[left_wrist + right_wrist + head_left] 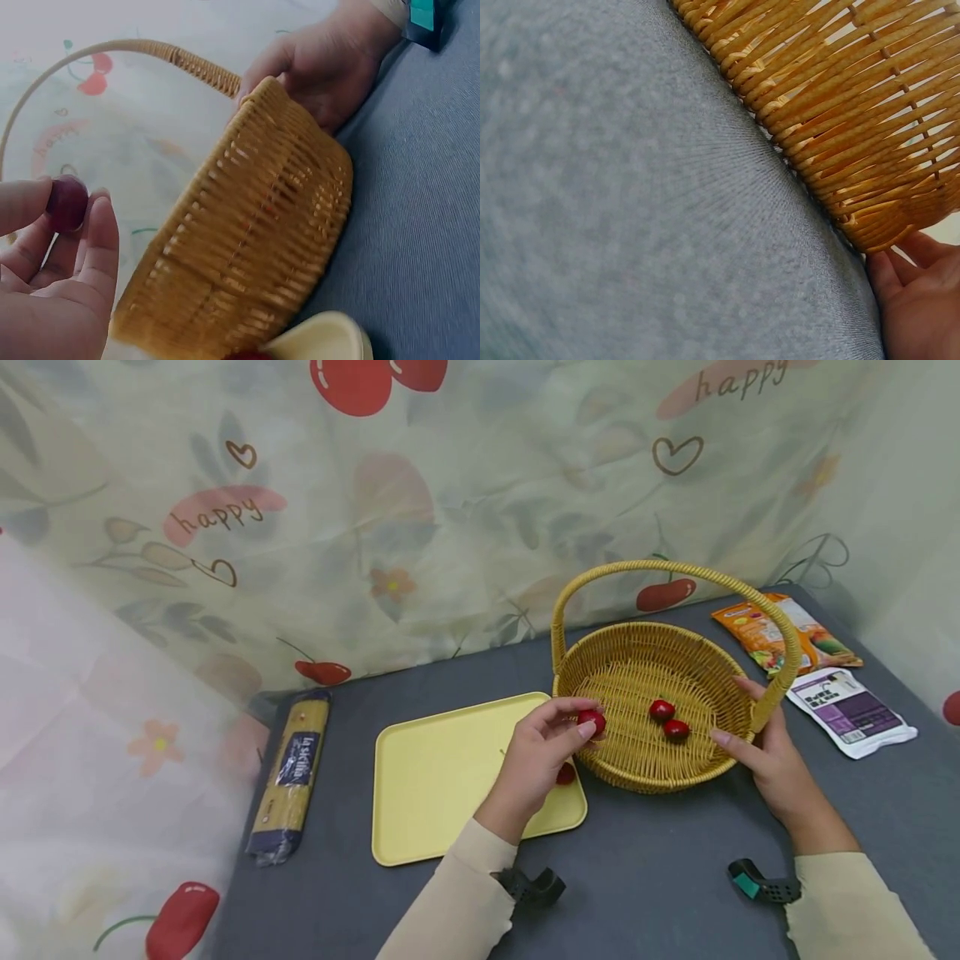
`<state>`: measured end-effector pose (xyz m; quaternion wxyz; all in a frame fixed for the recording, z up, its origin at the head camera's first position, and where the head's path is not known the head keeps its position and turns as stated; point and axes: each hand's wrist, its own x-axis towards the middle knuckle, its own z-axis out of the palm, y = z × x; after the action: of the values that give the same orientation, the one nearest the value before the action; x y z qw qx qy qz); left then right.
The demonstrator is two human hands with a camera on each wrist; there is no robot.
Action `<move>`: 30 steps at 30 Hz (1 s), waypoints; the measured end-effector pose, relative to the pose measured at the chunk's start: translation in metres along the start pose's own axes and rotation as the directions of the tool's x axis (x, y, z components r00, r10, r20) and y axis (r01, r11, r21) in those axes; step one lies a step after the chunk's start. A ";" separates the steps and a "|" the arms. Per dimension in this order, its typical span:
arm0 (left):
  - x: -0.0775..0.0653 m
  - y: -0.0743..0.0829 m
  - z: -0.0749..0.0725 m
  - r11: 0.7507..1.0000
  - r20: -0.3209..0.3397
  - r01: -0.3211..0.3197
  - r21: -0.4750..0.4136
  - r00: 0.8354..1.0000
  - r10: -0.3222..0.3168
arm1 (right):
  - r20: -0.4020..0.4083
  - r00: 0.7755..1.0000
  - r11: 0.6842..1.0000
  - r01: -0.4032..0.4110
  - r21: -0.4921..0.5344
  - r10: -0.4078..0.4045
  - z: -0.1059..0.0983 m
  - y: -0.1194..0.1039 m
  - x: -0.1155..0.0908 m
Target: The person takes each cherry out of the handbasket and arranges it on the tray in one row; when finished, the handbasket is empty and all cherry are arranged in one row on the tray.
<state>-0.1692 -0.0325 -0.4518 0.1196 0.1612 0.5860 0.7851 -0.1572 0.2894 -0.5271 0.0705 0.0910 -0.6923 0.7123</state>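
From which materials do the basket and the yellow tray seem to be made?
Basket: seemingly rattan or plastic imitation, slightly glossy, judging by its woven strands. Yellow tray: probably smooth, satin plastic, given its even colour and rounded corners; coated metal is possible.

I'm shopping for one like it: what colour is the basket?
The basket is golden yellow, best seen in the head view.

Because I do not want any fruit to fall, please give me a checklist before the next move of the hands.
1. Left hand has the held fruit: ok, pinched.
2. Right hand on the basket: ok, it holds the right side.
3. Free space in the basket: ok, two red fruits lie inside with bare weave around.
4. Held fruit fully over the basket: cannot tell from these angles.
5. Tray cleared: not ok, another red fruit lies there.
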 end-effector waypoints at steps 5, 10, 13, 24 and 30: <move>-0.015 0.005 -0.018 1.000 -0.037 0.007 0.015 0.999 -0.006 | 0.001 1.000 1.000 0.005 0.016 -0.005 0.002 -0.001 0.000; -0.026 0.006 -0.037 1.000 -0.084 0.011 0.019 0.996 -0.009 | -0.006 1.000 1.000 0.006 0.022 -0.006 0.002 -0.002 -0.001; -0.032 0.005 -0.045 1.000 -0.111 0.005 0.003 0.994 -0.004 | -0.003 1.000 1.000 -0.007 0.016 0.007 0.001 -0.002 -0.001; -0.055 0.006 -0.075 1.000 -0.194 -0.008 -0.001 0.981 0.008 | -0.005 1.000 1.000 -0.022 0.014 0.022 0.001 -0.003 -0.001; -0.068 0.004 -0.096 0.999 -0.236 0.022 0.035 0.972 -0.013 | 0.003 1.000 0.999 -0.010 0.034 0.010 0.000 -0.001 -0.001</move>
<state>-0.1443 -0.1439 -0.4813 0.0532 0.0637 0.6121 0.7865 -0.1561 0.2889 -0.5261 0.0641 0.0898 -0.6806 0.7243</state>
